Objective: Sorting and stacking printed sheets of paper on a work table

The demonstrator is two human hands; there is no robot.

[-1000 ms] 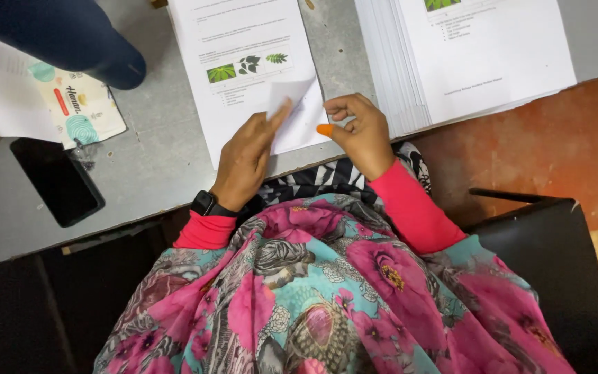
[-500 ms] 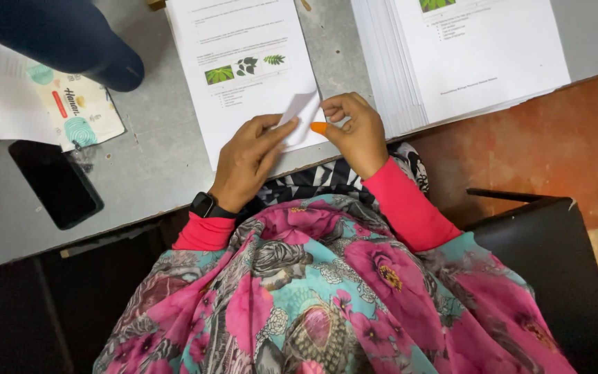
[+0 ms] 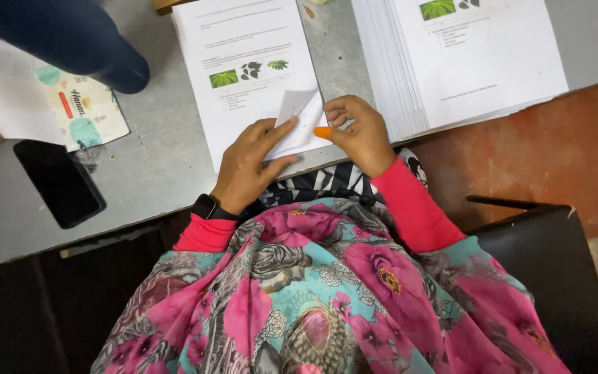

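White folded paper point(image 3: 297, 119) between left hand point(image 3: 247, 166), right hand point(image 3: 358, 133).

Bare grey table point(image 3: 160, 156) lies open leftward; thick paper stack point(image 3: 465, 62) blocks the right.

Single head-worn view, looking steeply down over the wearer's own lap and floral garment point(image 3: 327, 298) onto the near edge of a grey table point(image 3: 153, 159). Close range: both hands fill mid-frame. Table runs across the top (slightly tilted), red floor point(image 3: 541, 145) at right. No second view to overlap.
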